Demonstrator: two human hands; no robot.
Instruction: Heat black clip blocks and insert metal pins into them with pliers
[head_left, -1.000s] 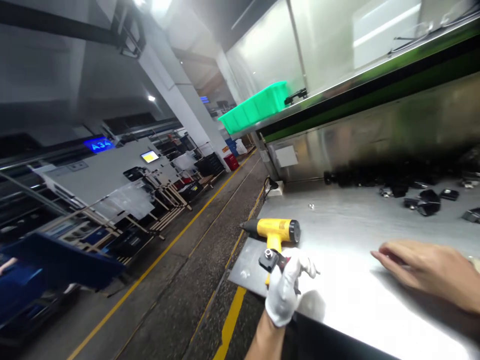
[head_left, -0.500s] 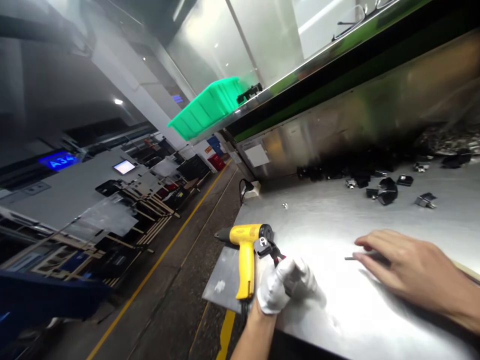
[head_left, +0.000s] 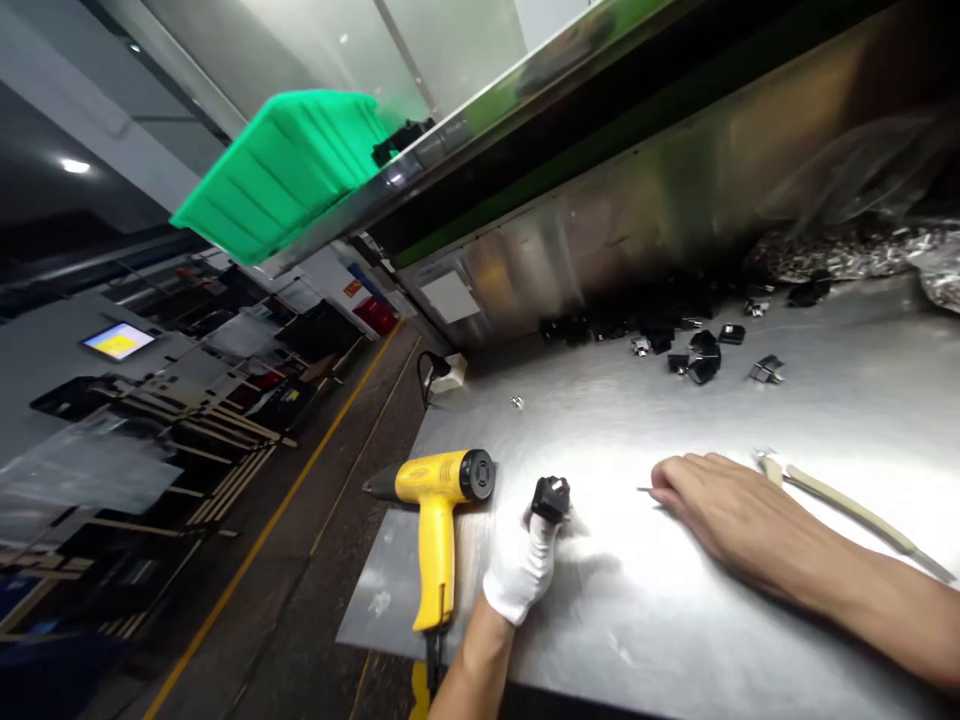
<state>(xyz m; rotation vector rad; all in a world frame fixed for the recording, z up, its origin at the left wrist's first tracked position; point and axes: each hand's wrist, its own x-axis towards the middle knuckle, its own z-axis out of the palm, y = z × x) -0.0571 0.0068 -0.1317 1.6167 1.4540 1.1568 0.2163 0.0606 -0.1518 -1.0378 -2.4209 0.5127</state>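
Observation:
My left hand (head_left: pixel 523 570), in a white glove, is closed around a small black part (head_left: pixel 551 498) just right of the yellow heat gun (head_left: pixel 436 520). Bare and closed, my right hand (head_left: pixel 716 505) rests low over the metal table (head_left: pixel 600 430). A thin metal tool (head_left: pixel 645 490) pokes out from its fingertips to the left; the rest of it is hidden by the hand. Behind the right forearm lies a tool with a long beige handle (head_left: pixel 847 507).
Several black parts (head_left: pixel 703 358) lie toward the back of the table. A small metal piece (head_left: pixel 517 402) sits nearer. The green bin (head_left: pixel 289 170) stands on the shelf above. A white socket block (head_left: pixel 448 373) is at the back left edge.
The view has shifted right. My left hand has turned, so the black part now sits upright above the fist. The beige-handled tool shows more fully. My right hand's fingers are more curled.

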